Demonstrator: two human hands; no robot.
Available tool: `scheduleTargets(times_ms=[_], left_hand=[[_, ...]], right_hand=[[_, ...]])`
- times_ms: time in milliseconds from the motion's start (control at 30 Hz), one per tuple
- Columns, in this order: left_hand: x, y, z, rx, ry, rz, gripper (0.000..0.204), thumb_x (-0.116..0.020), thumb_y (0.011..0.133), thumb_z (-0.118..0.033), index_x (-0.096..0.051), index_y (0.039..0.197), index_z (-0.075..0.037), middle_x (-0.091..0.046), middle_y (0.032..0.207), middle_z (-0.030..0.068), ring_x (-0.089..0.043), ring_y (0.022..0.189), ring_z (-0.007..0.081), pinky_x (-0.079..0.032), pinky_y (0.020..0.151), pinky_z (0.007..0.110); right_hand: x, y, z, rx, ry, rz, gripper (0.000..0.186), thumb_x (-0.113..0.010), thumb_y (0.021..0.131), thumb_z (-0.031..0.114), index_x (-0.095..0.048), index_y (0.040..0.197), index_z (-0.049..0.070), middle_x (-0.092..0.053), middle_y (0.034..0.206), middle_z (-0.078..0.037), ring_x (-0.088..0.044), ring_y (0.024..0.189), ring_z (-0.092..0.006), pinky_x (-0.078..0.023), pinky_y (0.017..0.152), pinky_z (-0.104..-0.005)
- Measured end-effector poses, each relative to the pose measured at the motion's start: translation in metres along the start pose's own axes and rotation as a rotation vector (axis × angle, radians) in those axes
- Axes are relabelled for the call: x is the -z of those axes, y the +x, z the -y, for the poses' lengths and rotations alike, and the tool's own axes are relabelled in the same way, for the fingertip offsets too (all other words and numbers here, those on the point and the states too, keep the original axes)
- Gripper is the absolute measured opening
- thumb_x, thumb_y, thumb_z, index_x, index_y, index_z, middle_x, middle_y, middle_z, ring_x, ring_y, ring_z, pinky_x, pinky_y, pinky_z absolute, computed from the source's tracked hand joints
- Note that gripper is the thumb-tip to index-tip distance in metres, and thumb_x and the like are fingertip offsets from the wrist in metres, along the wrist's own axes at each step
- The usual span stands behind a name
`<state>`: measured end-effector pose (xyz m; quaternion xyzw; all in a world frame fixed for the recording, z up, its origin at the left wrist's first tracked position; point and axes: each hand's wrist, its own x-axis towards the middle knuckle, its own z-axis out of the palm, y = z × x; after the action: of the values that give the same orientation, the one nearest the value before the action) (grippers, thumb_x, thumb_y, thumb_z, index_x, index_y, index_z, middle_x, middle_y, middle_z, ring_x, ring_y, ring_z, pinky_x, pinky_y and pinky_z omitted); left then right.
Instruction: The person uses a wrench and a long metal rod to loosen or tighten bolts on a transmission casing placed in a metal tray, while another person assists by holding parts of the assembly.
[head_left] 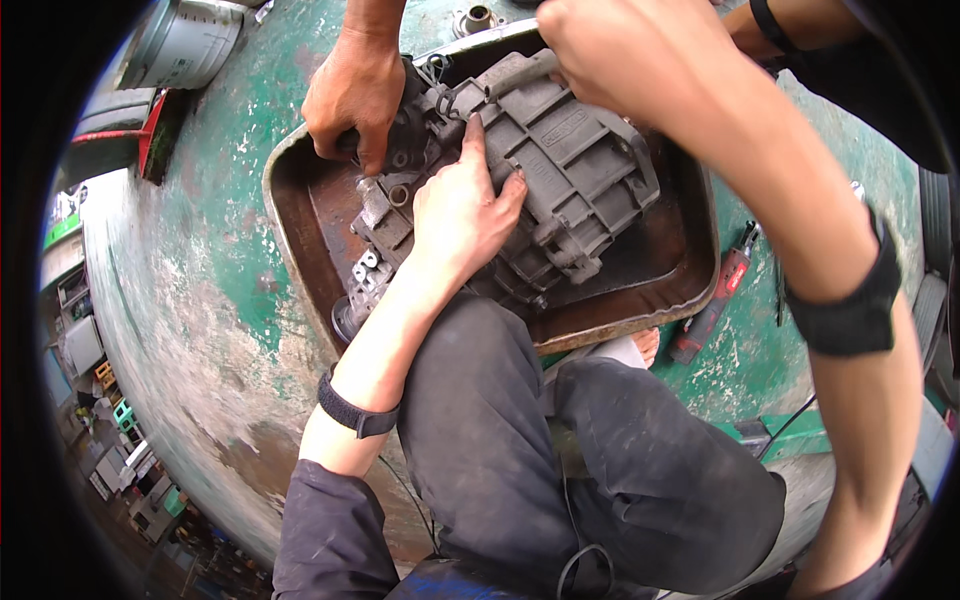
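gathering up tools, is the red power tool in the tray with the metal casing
No, the red power tool lies on the green surface outside the tray that holds the metal casing.

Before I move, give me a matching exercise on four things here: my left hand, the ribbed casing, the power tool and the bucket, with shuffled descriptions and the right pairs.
Things:
1. Your left hand
2. Ribbed casing
3. Power tool
4. Bucket

Descriptions:
A. Red and black, to the right of the pan
B. Whitish, toward the upper left of the view
C. Grey, inside the pan
D. Index finger extended over the casing

Pairs: 1-D, 2-C, 3-A, 4-B
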<state>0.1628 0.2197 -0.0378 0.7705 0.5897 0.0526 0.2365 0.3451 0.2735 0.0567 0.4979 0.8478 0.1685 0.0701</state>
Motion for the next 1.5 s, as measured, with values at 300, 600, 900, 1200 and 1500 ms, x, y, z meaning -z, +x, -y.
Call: scheduleTargets(times_ms=[300,600,900,1200,1500], left_hand=[[0.003,0.011,-0.007,-0.039,0.395,0.082,0.082,-0.057,0.087,-0.046,-0.034,0.138,0.013,-0.064,0.062,0.0156,-0.066,0.058,0.0309,-0.05,0.055,0.042],[0.007,-0.007,0.004,-0.2,0.409,0.027,0.07,-0.065,0.085,-0.039,-0.044,0.136,0.003,-0.068,0.08,0.0147,-0.067,0.067,0.0269,-0.051,0.057,0.037],[0.004,-0.007,0.012,-0.244,0.261,-0.072,0.053,-0.071,0.08,-0.03,-0.058,0.119,0.002,-0.067,0.079,0.013,-0.067,0.069,0.0264,-0.052,0.06,0.035],[0.001,-0.004,0.021,-0.142,-0.133,-0.199,0.049,-0.074,0.08,-0.016,-0.052,0.122,-0.001,-0.063,0.073,0.0105,-0.064,0.061,0.0238,-0.051,0.058,0.03],[0.001,-0.001,0.026,0.168,-0.947,-0.121,0.069,-0.071,0.082,-0.006,-0.036,0.141,-0.001,-0.06,0.082,0.0045,-0.053,0.069,0.0065,-0.046,0.065,0.021]], right_hand=[[-0.042,-0.093,0.055,-0.485,0.507,0.073,0.022,-0.07,0.082,0.03,-0.069,0.078,0.009,-0.064,0.063,-0.013,-0.064,0.058,-0.0326,-0.051,0.053,-0.041],[-0.046,-0.124,0.066,-0.642,0.852,0.189,0.024,-0.069,0.084,0.027,-0.071,0.085,0.003,-0.067,0.074,-0.016,-0.065,0.066,-0.0345,-0.051,0.058,-0.0393],[-0.043,-0.148,0.066,-0.758,1.242,0.124,0.014,-0.065,0.088,0.012,-0.067,0.092,-0.001,-0.062,0.076,-0.012,-0.06,0.063,-0.0313,-0.046,0.057,-0.0371],[-0.048,-0.164,0.069,-0.903,1.307,0.104,0.017,-0.067,0.088,0.013,-0.068,0.094,-0.003,-0.065,0.082,-0.012,-0.063,0.07,-0.0261,-0.048,0.065,-0.0324],[-0.045,-0.163,0.077,-0.976,1.443,0.27,0.019,-0.066,0.09,0.012,-0.067,0.098,-0.005,-0.065,0.083,-0.012,-0.063,0.071,-0.021,-0.048,0.066,-0.0311]])
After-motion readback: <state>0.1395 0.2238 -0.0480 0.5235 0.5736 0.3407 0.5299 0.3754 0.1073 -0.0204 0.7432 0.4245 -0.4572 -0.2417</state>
